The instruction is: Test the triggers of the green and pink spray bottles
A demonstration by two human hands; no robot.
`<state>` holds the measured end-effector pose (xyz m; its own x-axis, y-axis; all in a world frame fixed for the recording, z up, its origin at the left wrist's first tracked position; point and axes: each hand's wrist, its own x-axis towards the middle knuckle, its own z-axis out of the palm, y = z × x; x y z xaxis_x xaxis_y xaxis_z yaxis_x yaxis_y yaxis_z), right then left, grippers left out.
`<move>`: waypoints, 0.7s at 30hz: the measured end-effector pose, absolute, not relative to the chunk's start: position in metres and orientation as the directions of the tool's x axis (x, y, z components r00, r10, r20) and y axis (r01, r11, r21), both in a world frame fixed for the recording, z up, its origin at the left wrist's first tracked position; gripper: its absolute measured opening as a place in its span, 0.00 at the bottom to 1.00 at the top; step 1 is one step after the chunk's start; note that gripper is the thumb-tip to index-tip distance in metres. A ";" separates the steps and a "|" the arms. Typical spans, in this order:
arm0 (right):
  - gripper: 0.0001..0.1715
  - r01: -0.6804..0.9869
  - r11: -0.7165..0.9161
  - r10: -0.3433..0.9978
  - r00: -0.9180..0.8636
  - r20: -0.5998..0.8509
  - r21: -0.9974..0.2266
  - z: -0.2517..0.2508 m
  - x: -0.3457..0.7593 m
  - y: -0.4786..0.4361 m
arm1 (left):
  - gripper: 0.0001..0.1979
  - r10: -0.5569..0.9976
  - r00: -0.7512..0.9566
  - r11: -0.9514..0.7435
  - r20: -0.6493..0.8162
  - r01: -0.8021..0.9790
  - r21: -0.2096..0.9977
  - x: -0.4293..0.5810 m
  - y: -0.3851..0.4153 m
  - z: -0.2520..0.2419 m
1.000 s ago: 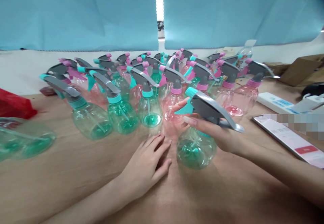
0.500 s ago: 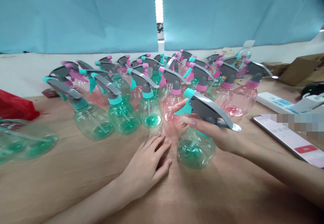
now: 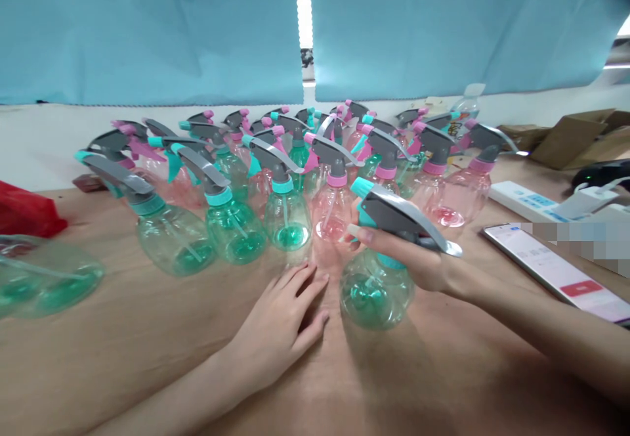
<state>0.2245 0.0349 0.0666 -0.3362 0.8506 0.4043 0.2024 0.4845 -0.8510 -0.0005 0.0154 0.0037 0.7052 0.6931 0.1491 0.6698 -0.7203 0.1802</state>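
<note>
My right hand is wrapped round the neck of a green spray bottle with a grey and teal trigger head; a finger presses the teal trigger. The bottle stands on the wooden table. Just left of it, my left hand lies flat on the table with fingers stretched out, holding nothing. Behind both hands stands a crowd of several green and pink spray bottles, upright and close together.
A red bag and a green bottle lying on its side are at the left. A phone, a white power strip and cardboard boxes are at the right. Blue curtains hang behind.
My right index finger has pulled the teal trigger in against the grey head. The left hand has stayed flat on the table. The view has shifted slightly.
</note>
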 end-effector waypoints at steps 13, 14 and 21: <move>0.07 0.115 0.484 0.849 -0.301 0.434 -0.867 0.059 0.221 0.039 | 0.21 0.690 0.705 -0.724 0.166 0.663 0.192 -0.001 0.016 0.002; 0.07 0.116 0.484 0.855 -0.273 0.441 -0.867 0.058 0.221 0.039 | 0.21 0.690 0.704 -0.723 0.165 0.663 0.194 -0.001 0.015 0.002; 0.07 0.186 0.484 0.870 -0.207 0.447 -0.855 0.057 0.219 0.037 | 0.21 0.691 0.704 -0.723 0.163 0.663 0.195 -0.002 0.016 0.001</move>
<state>0.2190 0.0369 0.0572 -0.2074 0.8700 0.4472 0.1861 0.4839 -0.8551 -0.0015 0.0160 0.0012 0.7045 0.6907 0.1633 0.6632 -0.7226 0.1952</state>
